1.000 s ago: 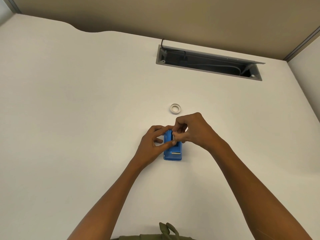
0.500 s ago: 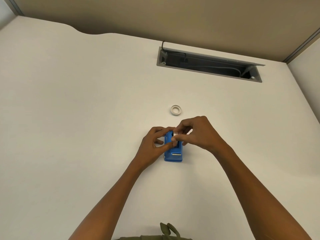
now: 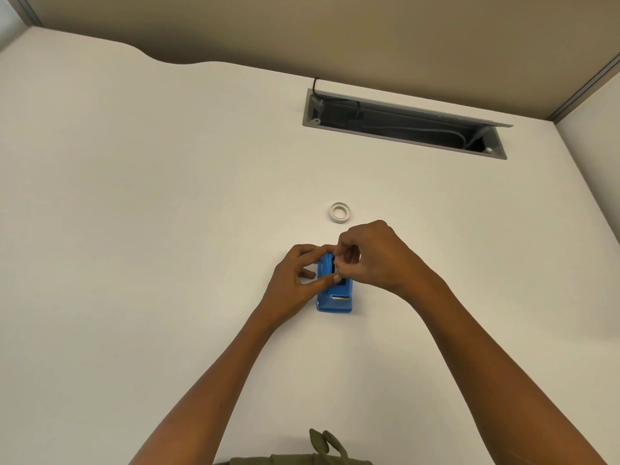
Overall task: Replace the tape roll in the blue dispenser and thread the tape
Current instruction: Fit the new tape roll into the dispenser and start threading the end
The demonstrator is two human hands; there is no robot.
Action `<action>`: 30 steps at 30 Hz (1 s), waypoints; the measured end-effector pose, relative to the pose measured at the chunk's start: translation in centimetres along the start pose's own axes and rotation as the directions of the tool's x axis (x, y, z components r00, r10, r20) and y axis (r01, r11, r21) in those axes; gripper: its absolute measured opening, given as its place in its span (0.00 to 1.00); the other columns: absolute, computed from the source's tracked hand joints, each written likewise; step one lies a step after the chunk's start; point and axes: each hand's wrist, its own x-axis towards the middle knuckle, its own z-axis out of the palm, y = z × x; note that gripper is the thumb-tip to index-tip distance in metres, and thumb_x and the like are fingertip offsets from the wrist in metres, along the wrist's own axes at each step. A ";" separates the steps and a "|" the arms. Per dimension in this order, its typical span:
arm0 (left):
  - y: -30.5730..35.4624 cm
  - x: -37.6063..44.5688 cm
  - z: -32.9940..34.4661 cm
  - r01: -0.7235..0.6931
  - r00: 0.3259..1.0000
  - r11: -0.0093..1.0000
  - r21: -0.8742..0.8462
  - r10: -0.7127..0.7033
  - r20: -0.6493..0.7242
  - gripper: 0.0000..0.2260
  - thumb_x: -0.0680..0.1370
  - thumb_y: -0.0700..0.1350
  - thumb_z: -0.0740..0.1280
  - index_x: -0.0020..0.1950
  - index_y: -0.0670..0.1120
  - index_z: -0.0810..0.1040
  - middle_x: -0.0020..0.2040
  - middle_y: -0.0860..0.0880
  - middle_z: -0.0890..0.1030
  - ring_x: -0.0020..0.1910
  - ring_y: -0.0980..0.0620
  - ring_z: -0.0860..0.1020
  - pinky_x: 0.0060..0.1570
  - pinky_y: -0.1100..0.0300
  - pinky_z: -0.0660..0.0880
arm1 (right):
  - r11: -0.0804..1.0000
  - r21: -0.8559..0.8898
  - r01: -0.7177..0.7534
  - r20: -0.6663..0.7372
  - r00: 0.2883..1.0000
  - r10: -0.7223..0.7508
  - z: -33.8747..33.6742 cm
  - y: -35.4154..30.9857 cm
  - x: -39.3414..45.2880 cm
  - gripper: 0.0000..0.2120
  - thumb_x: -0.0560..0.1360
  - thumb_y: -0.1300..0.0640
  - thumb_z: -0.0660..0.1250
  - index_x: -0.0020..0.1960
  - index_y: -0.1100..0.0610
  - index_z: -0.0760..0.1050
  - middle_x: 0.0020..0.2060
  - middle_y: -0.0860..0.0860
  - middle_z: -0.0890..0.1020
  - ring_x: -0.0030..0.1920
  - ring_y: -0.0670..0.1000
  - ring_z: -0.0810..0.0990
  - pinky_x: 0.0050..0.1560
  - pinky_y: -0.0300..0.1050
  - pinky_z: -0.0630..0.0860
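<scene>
The blue dispenser [image 3: 335,302] lies flat on the white table [image 3: 167,229], its metal cutter end toward me. My left hand [image 3: 295,280] grips its left side, thumb and fingertips curled round the body. My right hand [image 3: 375,256] hovers over the dispenser's far half, fingers curled and pinching a small tape roll at the dark well; the roll is almost entirely hidden by the fingers. A white tape ring [image 3: 340,212] lies flat on the table just beyond both hands, untouched.
A grey cable hatch [image 3: 402,124] stands open in the table at the back right, with wires inside. Olive-green cloth [image 3: 322,448] shows at the bottom edge near my body. Beige partition walls close off the far side and the right.
My right hand's fingers have shifted slightly over the dispenser's well. The left hand, the dispenser and the white ring have stayed where they were.
</scene>
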 end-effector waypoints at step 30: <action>-0.7 0.1 0.0 -0.008 1.000 1.000 0.010 0.008 -0.002 0.20 0.72 0.46 0.71 0.62 0.58 0.72 0.58 0.52 0.74 0.56 0.54 0.75 0.50 0.63 0.77 | 0.990 0.105 -0.094 0.040 0.995 0.090 -0.1 -0.6 0.4 0.06 0.63 0.65 0.69 0.35 0.56 0.74 0.30 0.52 0.79 0.31 0.51 0.76 0.38 0.46 0.77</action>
